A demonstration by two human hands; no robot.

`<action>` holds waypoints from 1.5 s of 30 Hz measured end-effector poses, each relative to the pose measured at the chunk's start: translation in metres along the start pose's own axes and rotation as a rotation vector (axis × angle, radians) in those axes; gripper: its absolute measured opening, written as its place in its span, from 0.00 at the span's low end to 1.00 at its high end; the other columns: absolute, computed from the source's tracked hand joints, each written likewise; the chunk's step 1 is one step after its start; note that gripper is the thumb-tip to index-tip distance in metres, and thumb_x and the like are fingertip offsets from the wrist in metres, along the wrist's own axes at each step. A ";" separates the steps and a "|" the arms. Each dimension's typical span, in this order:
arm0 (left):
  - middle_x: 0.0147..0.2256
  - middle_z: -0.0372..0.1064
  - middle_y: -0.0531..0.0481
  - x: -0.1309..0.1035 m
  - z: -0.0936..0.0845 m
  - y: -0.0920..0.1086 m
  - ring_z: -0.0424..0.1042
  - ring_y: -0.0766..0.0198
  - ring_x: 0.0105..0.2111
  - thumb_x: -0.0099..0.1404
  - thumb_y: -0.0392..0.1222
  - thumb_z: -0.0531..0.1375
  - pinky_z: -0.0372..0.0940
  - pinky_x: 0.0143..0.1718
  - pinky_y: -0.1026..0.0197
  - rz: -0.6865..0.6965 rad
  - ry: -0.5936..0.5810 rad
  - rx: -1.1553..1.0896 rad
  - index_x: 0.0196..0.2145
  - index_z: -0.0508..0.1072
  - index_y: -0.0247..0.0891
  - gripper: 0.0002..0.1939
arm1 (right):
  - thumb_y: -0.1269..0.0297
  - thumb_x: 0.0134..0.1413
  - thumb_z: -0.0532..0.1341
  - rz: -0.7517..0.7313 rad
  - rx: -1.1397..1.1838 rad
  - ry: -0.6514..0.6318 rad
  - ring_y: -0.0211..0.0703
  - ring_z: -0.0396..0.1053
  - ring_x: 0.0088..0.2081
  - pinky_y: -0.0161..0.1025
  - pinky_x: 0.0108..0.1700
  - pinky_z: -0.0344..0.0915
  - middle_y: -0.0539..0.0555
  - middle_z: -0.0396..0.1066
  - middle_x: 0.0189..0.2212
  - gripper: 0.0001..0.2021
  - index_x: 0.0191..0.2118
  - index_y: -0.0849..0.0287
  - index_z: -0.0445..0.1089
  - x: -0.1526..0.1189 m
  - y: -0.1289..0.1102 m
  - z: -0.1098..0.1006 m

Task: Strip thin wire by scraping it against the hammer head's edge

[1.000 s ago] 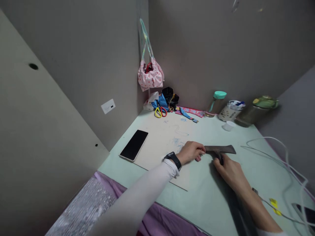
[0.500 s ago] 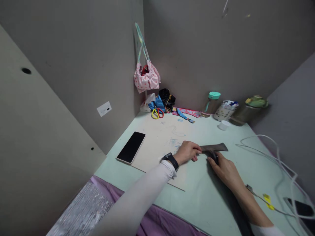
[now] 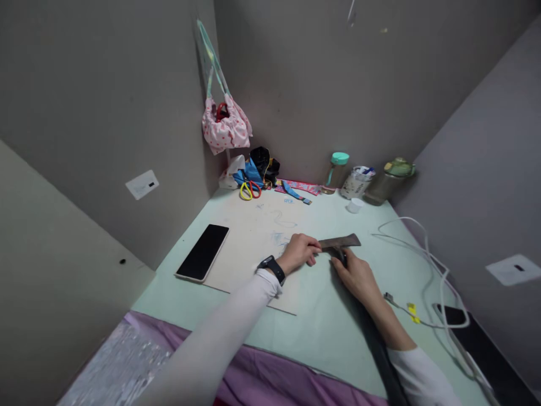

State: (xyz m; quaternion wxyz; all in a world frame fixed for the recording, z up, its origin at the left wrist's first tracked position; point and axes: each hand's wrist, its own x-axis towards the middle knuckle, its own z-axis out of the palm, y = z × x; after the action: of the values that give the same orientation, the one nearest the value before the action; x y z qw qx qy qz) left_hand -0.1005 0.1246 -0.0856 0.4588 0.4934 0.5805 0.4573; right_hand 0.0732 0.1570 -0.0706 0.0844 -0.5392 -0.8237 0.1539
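An axe (image 3: pixel 344 241) with a flat dark metal head, flared at its right end, is held low over the table. Its long black handle (image 3: pixel 372 330) runs toward me, past the front edge beside my right forearm. My left hand (image 3: pixel 299 251) is closed on the left end of the head, which its fingers hide. Close below the head, my right hand (image 3: pixel 355 274) wraps round the top of the handle. Under my left wrist lies a pale board (image 3: pixel 249 242) with blue scribbles. A phone (image 3: pixel 203 252) rests at the board's left edge, screen dark.
Yellow-and-red scissors (image 3: pixel 250 190) lie by bundled fabric (image 3: pixel 257 167) at the back. A bottle (image 3: pixel 337 172), a pen holder (image 3: pixel 358 182), a green-lidded jug (image 3: pixel 389 180) and a white cup (image 3: pixel 354 206) stand back right. A white cable (image 3: pixel 426 248) loops at right. A pink bag (image 3: pixel 227 127) hangs left.
The view has swung to the right, so everything sits further left in the picture. Both hands keep their hold on the axe, with little change in its pose.
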 end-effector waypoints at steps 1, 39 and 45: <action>0.14 0.64 0.56 0.000 0.000 0.001 0.69 0.70 0.16 0.61 0.30 0.59 0.64 0.21 0.71 -0.003 -0.002 0.008 0.33 0.78 0.29 0.06 | 0.57 0.64 0.52 0.012 0.030 -0.002 0.54 0.74 0.36 0.42 0.38 0.61 0.60 0.75 0.29 0.23 0.55 0.69 0.67 0.000 0.000 -0.001; 0.31 0.68 0.51 0.001 0.002 -0.001 0.66 0.78 0.17 0.61 0.28 0.57 0.60 0.15 0.74 0.122 0.071 0.088 0.28 0.76 0.29 0.08 | 0.54 0.53 0.54 -0.092 0.317 0.056 0.48 0.67 0.26 0.39 0.31 0.56 0.52 0.68 0.23 0.10 0.35 0.53 0.55 -0.028 -0.026 -0.041; 0.32 0.66 0.52 0.000 0.001 -0.003 0.62 0.79 0.16 0.60 0.27 0.54 0.59 0.13 0.74 0.179 0.039 0.162 0.27 0.77 0.30 0.12 | 0.54 0.55 0.53 -0.113 0.298 0.045 0.48 0.67 0.26 0.39 0.31 0.57 0.52 0.69 0.23 0.13 0.42 0.56 0.59 -0.027 -0.026 -0.038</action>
State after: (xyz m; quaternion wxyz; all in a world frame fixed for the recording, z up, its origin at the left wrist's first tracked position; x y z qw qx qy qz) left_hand -0.1006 0.1246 -0.0891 0.3634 0.5697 0.5778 0.4577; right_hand 0.0738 0.1287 -0.0251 0.1905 -0.4770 -0.8185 0.2572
